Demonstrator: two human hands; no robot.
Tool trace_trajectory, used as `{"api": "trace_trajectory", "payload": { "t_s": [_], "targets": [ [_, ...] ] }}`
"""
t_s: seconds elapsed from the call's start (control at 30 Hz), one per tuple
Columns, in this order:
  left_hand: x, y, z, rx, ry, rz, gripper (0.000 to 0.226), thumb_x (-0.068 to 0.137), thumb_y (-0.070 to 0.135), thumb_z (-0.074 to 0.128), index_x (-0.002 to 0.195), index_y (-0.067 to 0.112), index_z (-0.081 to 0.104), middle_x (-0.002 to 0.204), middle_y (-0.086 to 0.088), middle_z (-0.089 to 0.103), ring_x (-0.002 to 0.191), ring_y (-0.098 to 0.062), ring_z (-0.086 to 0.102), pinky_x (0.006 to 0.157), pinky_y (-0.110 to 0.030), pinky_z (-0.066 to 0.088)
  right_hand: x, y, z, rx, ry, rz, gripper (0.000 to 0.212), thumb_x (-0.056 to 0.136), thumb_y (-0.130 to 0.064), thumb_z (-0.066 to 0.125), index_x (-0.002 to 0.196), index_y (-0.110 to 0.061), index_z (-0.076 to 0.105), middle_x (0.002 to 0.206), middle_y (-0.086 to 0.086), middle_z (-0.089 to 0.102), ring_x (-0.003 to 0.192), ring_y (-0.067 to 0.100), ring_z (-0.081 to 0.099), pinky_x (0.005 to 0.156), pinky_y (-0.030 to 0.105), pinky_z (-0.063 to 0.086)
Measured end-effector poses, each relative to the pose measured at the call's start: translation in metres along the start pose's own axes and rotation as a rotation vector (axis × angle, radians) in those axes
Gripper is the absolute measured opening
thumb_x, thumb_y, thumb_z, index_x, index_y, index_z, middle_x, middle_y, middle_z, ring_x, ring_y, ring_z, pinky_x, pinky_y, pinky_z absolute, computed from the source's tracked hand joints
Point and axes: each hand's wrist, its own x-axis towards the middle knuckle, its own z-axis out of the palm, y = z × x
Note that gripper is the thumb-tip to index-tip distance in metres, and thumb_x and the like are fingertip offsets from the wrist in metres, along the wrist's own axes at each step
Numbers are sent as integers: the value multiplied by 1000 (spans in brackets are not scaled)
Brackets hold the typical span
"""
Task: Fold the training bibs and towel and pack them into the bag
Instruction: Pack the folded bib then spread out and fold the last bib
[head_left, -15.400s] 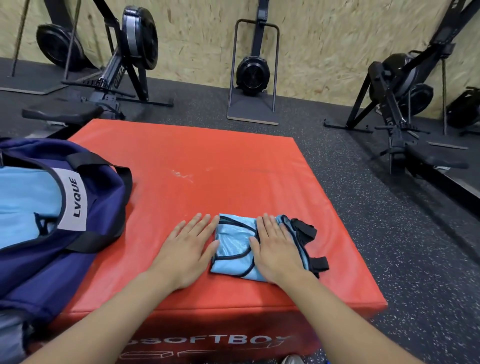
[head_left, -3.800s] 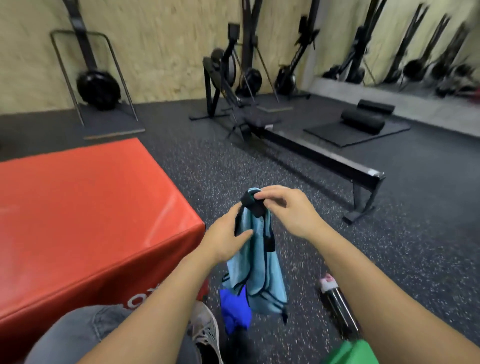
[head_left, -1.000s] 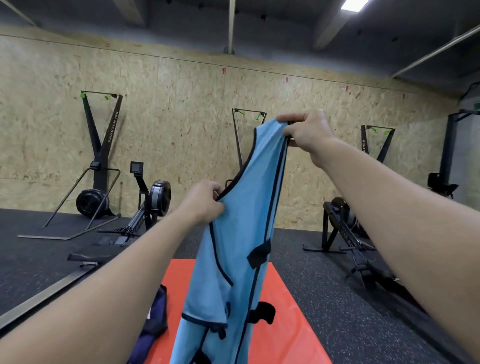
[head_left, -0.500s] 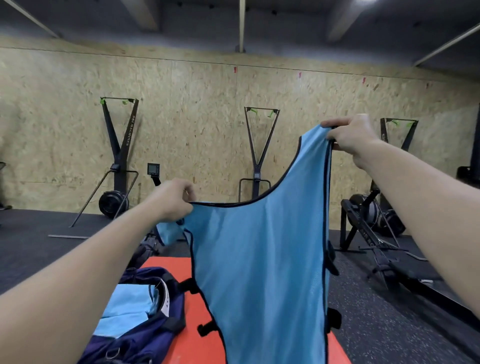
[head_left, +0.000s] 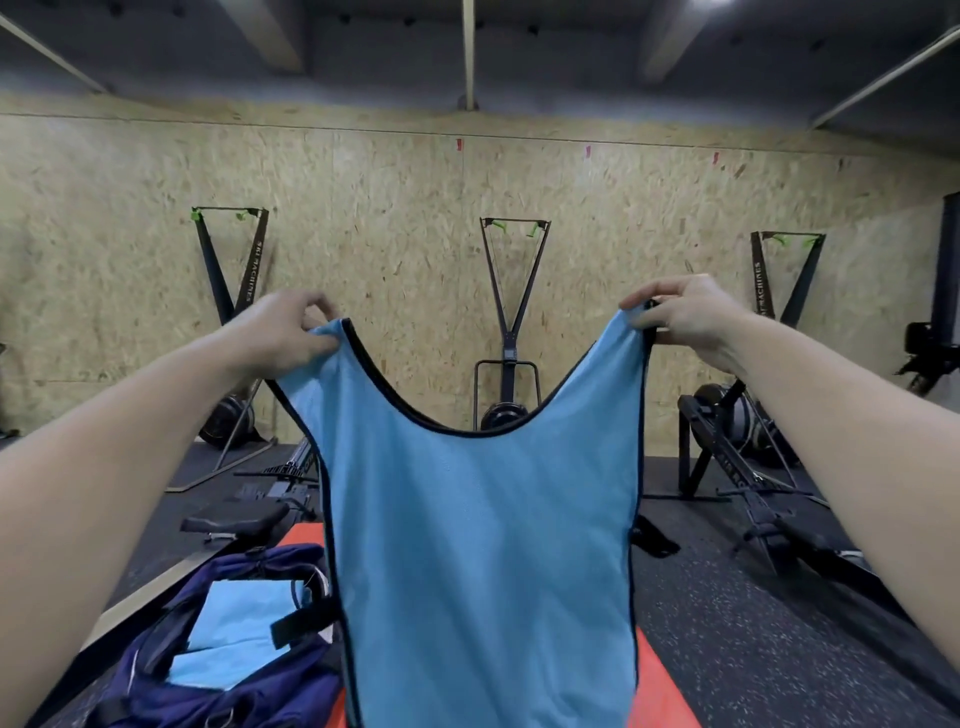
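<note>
Two hands, left hand (head_left: 283, 332) and right hand (head_left: 685, 317), pinch the shoulder straps of a light-blue mesh bib with black trim (head_left: 483, 545), spread flat before a chipboard wall (head_left: 389, 208).

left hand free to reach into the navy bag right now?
Probably not. The left hand pinches one shoulder strap of the blue bib, held up spread with the right hand. The navy bag lies open below; only the grip hinders.
</note>
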Motion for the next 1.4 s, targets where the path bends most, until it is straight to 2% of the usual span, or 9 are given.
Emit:
{"api": "trace_trajectory", "payload": {
  "t_s": [0.13, 0.33, 0.53, 0.7, 0.87, 0.97, 1.07, 1.3, 1.4],
  "targets": [
    [6, -12, 1, 58, 88, 80, 23, 88, 13, 71, 88, 22, 50, 88, -7, 69, 76, -25, 63, 68, -40, 51, -6, 8, -1, -204, -238, -19, 26, 88, 8, 64, 82, -11, 80, 114, 11, 68, 112, 25, 62, 88, 34, 57],
    [0, -19, -2, 150, 46, 155, 24, 87, 8, 73, 71, 21, 62, 84, -3, 70, 90, -24, 65, 92, -45, 52, -14, 15, -1, -283, -273, -88, 42, 89, 11, 57, 88, -22, 83, 113, 1, 73, 114, 17, 62, 101, 33, 51],
    [-14, -25, 1, 127, -45, 137, 19, 92, 12, 70, 84, 25, 81, 94, 12, 73, 90, 0, 63, 75, -17, 45, -24, 34, 1, -216, -282, -156, 46, 90, 12, 57, 98, -26, 81, 117, -6, 72, 118, 11, 61, 100, 29, 50],
    [-9, -43, 22, 165, -135, 94, 27, 95, 15, 66, 81, 33, 81, 94, 10, 74, 83, -6, 64, 70, -19, 46, -18, 68, 5, -231, -302, -97, 46, 92, 10, 58, 98, -29, 81, 120, -5, 70, 120, 13, 59, 105, 33, 48],
    [16, -68, 69, 192, -273, 66, 45, 92, -6, 52, 96, 31, 78, 109, 15, 68, 101, -9, 63, 85, -27, 47, -1, 106, 16, -283, -283, -58, 46, 94, 8, 56, 96, -31, 81, 122, -4, 68, 121, 15, 58, 105, 32, 48],
    [37, -89, 105, 216, -312, 71, 51, 88, -7, 51, 92, 38, 75, 110, 10, 68, 103, -13, 63, 95, -38, 50, 9, 131, 29, -379, -279, -47, 42, 97, 8, 52, 103, -23, 80, 121, -1, 65, 92, -1, 68, 80, 21, 58],
    [61, -115, 146, 241, -312, 69, 47, 87, -4, 54, 78, 37, 74, 103, 6, 70, 98, -18, 64, 93, -42, 53, 28, 168, 48, -466, -259, -34, 40, 97, 11, 48, 109, -14, 77, 110, 4, 63, 43, -13, 50, 43, 7, 38],
    [110, -192, 267, 287, -373, 56, 40, 90, 0, 57, 84, 33, 77, 106, 4, 73, 104, -20, 65, 96, -39, 52, 85, 299, 113, -573, -255, 5, 53, 91, 11, 44, 98, -28, 79, 109, 4, 73, 36, 3, 43, 39, 15, 34],
    [127, -243, 330, 319, -416, 43, 51, 84, -3, 53, 77, 45, 69, 106, 10, 75, 106, -19, 67, 95, -38, 52, 99, 359, 146, -638, -308, 24, 55, 85, 14, 43, 102, -23, 80, 107, -3, 73, 52, -6, 54, 52, 5, 37]
  ]
}}
